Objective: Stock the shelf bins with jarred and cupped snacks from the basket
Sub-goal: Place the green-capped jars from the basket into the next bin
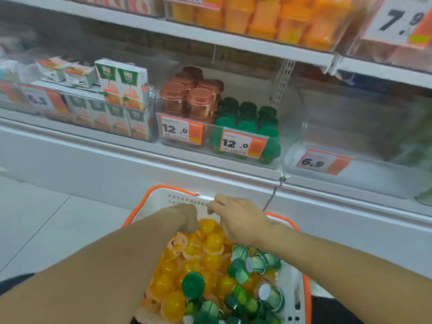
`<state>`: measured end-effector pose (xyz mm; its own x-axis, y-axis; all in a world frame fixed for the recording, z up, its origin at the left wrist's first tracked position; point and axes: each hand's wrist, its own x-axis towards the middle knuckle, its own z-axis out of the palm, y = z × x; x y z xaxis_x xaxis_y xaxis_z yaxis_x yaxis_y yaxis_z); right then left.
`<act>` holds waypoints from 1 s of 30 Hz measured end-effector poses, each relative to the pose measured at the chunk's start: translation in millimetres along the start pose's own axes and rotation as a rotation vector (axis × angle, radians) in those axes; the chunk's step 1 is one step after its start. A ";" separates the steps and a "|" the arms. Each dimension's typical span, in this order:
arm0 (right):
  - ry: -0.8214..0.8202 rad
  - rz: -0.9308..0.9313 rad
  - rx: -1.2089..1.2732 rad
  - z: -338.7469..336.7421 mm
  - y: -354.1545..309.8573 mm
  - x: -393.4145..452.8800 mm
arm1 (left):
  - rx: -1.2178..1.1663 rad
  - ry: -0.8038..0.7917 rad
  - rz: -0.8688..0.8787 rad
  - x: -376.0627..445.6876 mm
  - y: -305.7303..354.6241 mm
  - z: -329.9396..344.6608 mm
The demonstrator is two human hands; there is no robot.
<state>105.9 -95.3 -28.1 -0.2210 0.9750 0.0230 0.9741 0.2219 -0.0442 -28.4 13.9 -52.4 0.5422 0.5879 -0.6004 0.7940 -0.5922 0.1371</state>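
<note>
A white basket (163,202) with an orange rim sits below me. It is heaped with orange jelly cups (211,244) and green-lidded jars (238,270). My left hand (187,216) dips into the basket's far end with its fingers hidden behind the hand. My right hand (238,218) is at the far rim, its fingertips curled on the white top edge. On the shelf ahead, a clear bin holds brown-lidded jars (191,99) and green-lidded jars (247,122) behind 12.0 price tags.
A clear bin (350,136) tagged 6.9 stands to the right of the jars. Juice cartons (126,85) fill the bins on the left. Orange cups (280,17) line the upper shelf. Pale floor tiles (35,218) lie to the left of the basket.
</note>
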 end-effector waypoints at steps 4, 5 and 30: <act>-0.460 0.300 0.104 85.5 -2.1 -32.6 | -0.136 -0.081 -0.069 12.3 -7.4 77.3; -0.473 0.339 0.153 100.4 -0.1 -40.3 | -0.236 -0.137 -0.078 12.1 -4.5 94.2; -0.073 0.659 0.585 80.8 17.8 -38.5 | -1.064 -0.384 -0.244 -32.2 -3.3 21.1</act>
<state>127.9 -127.9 -110.4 0.3546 0.9008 -0.2505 0.7284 -0.4341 -0.5300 -54.3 -14.6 -50.2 0.3680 0.3085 -0.8771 0.7951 0.3846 0.4689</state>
